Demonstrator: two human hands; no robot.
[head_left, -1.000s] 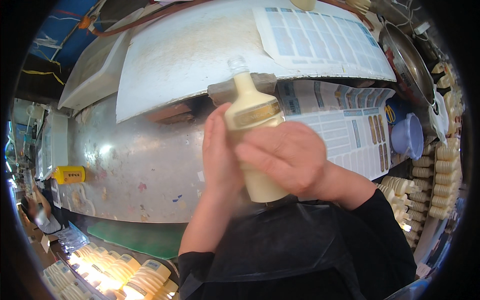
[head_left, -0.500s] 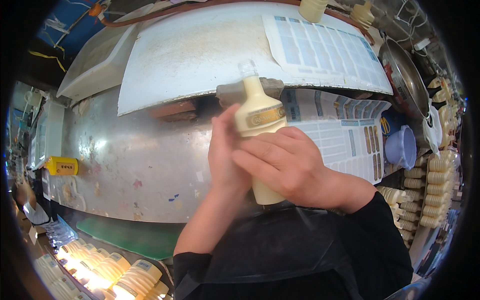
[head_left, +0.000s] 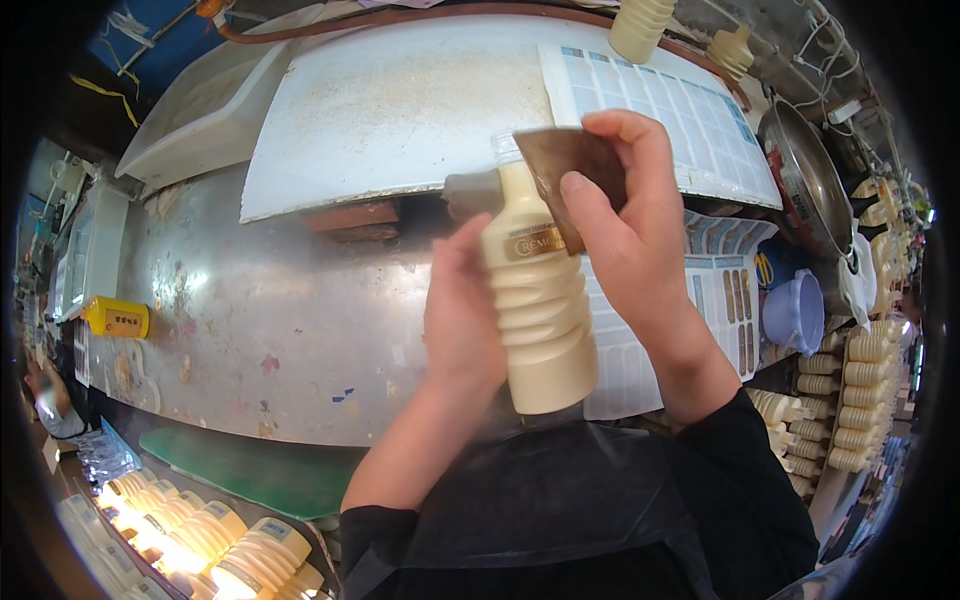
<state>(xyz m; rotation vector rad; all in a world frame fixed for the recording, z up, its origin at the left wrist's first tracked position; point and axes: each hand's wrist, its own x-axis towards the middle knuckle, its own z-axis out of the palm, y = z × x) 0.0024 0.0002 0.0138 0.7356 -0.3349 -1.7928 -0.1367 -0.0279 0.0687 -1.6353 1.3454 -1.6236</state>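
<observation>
A cream-coloured bottle (head_left: 545,320) with a ribbed body and a clear neck tip stands tilted in front of me. My left hand (head_left: 462,325), a little blurred, is closed against the bottle's left side. A thin brown scraper (head_left: 588,165) is pinched between the thumb and fingers of my right hand (head_left: 640,225). Its lower edge lies at the gold label band (head_left: 535,243) on the bottle's shoulder, covering the band's right part. Behind the bottle, a grey block (head_left: 470,193) shows in part at the white board's edge.
Label sheets (head_left: 735,290) lie on the metal table (head_left: 270,330) and the raised white board (head_left: 400,100). At right are a lilac bucket (head_left: 793,312), a pan (head_left: 815,175) and stacked cream bottles (head_left: 865,385). A yellow container (head_left: 118,318) lies left; more bottles (head_left: 260,558) fill the lower left.
My right hand has left the bottle's body, moved up and now holds the brown scraper at the label. The ribbed body shows more fully. My left hand stays at the bottle's left side.
</observation>
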